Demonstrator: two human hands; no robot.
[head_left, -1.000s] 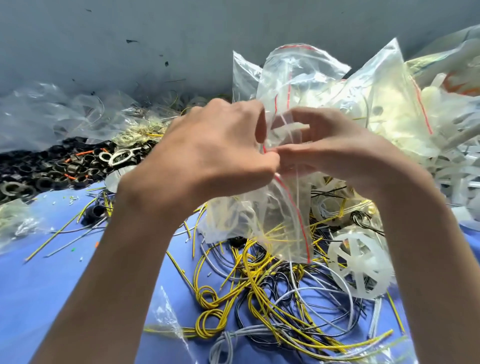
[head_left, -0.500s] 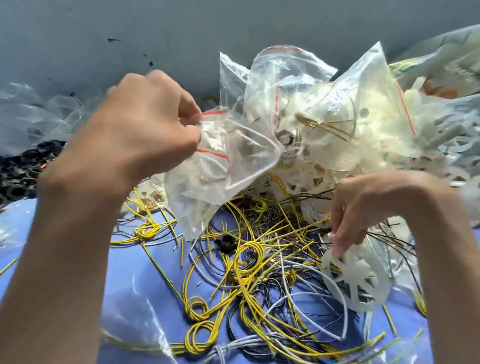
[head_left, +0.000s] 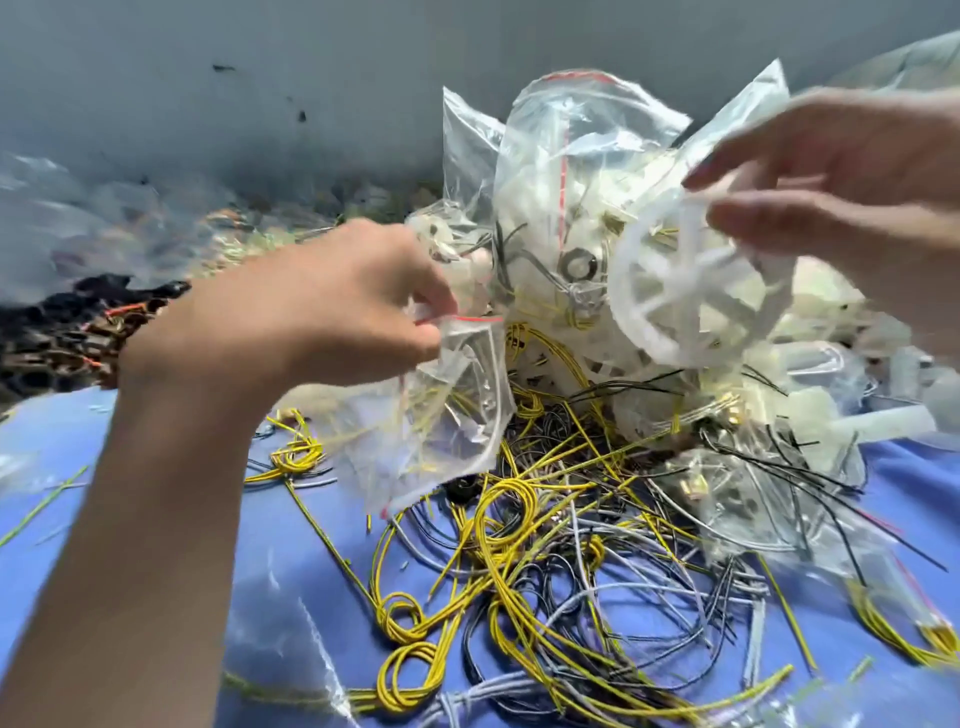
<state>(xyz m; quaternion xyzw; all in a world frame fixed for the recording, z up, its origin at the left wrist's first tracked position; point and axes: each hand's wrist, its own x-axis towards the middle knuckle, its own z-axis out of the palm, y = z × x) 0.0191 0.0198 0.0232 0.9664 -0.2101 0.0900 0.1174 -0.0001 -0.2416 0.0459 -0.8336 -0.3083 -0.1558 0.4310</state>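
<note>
My left hand (head_left: 332, 306) pinches the red-striped mouth of a small clear zip bag (head_left: 441, 415), which hangs over the wires and holds a few thin yellow and white pieces. My right hand (head_left: 841, 176), blurred at the upper right, holds a white plastic spoked wheel (head_left: 696, 291) by its upper rim with thumb and fingers. The wheel is lifted in front of the pile of bags, to the right of the small bag's mouth.
A tangle of yellow, grey and black wires (head_left: 519, 597) covers the blue tabletop (head_left: 78, 467). Clear bags of white plastic parts (head_left: 571, 171) are heaped at the back against a grey wall. Black rings (head_left: 62, 332) lie at the left. More bagged parts (head_left: 779, 493) lie at the right.
My right hand has picked the white wheel up off the wires and raised it to the upper right. My left hand has lowered the small bag toward the middle.
</note>
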